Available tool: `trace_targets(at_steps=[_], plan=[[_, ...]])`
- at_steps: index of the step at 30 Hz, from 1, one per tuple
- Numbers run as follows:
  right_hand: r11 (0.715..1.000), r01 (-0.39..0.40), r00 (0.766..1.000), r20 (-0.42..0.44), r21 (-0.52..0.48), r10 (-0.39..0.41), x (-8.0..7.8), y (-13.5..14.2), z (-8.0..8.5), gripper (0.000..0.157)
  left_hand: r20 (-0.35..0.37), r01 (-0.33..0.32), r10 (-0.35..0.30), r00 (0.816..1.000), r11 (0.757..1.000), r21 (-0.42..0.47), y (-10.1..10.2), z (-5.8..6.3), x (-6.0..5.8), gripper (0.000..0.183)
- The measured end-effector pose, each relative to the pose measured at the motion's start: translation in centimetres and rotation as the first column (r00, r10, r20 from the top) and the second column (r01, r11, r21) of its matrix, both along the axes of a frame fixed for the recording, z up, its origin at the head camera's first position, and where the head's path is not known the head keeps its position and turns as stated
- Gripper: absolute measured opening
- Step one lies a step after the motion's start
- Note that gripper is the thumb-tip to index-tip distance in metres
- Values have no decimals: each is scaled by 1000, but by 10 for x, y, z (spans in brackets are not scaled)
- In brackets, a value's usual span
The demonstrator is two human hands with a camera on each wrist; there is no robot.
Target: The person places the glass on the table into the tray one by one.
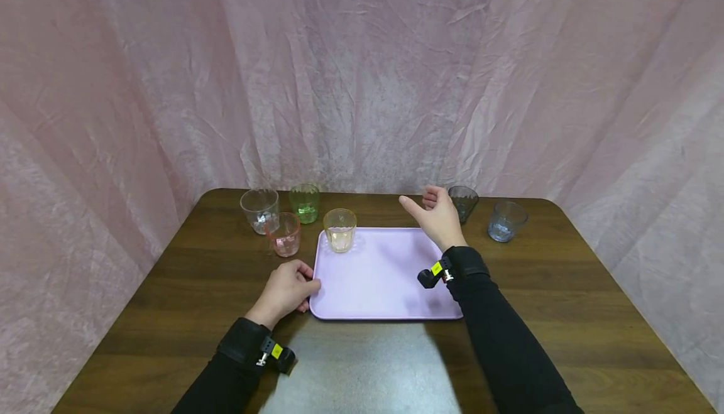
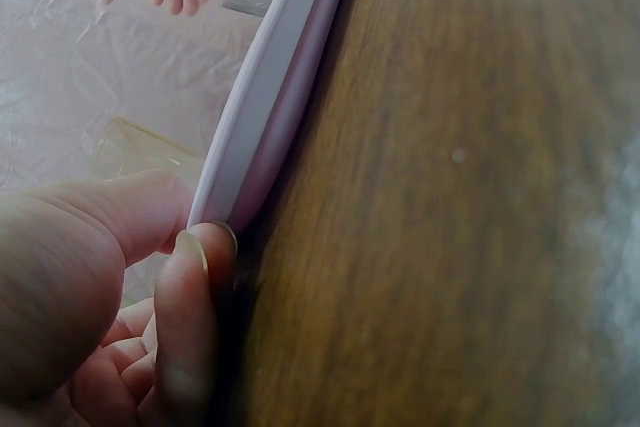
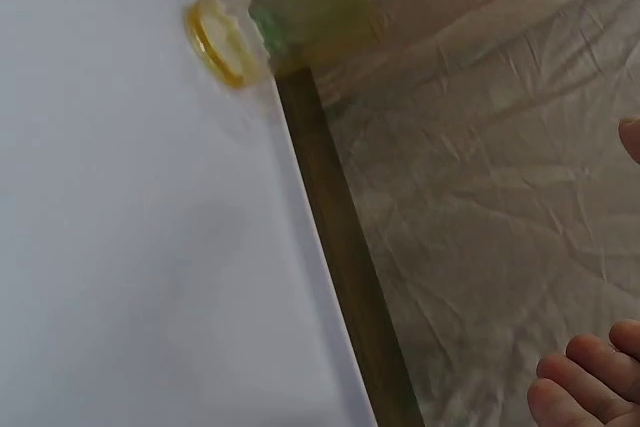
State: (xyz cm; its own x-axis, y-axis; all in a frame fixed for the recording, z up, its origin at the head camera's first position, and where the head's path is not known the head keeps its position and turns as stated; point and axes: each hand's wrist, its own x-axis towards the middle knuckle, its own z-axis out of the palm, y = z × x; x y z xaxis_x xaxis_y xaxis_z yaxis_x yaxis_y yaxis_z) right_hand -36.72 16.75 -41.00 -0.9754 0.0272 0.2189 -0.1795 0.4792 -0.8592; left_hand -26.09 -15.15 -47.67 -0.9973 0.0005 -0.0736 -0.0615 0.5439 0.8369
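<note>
A lilac rectangular tray [image 1: 384, 279] lies on the wooden table. At its left edge my left hand [image 1: 287, 288] pinches the rim; the left wrist view has the thumb [image 2: 150, 209] on the upper side and a fingertip beneath. On the tray's back left corner stands a yellow-tinted glass [image 1: 340, 232]. My right hand [image 1: 440, 216], holding nothing, hovers over the back right part of the tray with thumb and fingers spread apart. Just right of its fingers is a dark grey glass [image 1: 466, 203], partly covered by the hand in the head view.
Left of the tray stand a clear glass [image 1: 258, 208], a pink glass [image 1: 286, 238] and a green glass [image 1: 306, 203], close together. A blue glass [image 1: 505, 222] stands at the right. Behind the table's back edge hangs a pink curtain [image 1: 362, 87].
</note>
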Motion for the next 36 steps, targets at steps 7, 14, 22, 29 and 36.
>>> trace_targets(at_steps=[7, 14, 22, 29, 36], plan=[[999, 27, 1000, -16, -32, -27, 2, 20, 3, 96, 8, 6, -6, 1000, 1000, -4, 0, 0, -1, 15], [998, 51, 998, -45, -24, -52, 5, 39, 7, 95, 20, 2, -2, 1000, 1000, -1, 0, 0, 0, 16], [994, 99, 993, -56, -39, -101, 6, 64, 13, 98, 23, -3, 3, 1000, 1000, -6, 0, 0, -1, 17], [991, 131, 989, -68, -32, -133, 6, 83, 13, 98, 16, 0, 0, 1000, 1000, -12, -1, 0, -1, 17], [987, 162, 984, -65, -21, -163, 10, 98, 19, 98, 14, 7, -7, 1000, 1000, -12, -1, 1, 0, 16]])
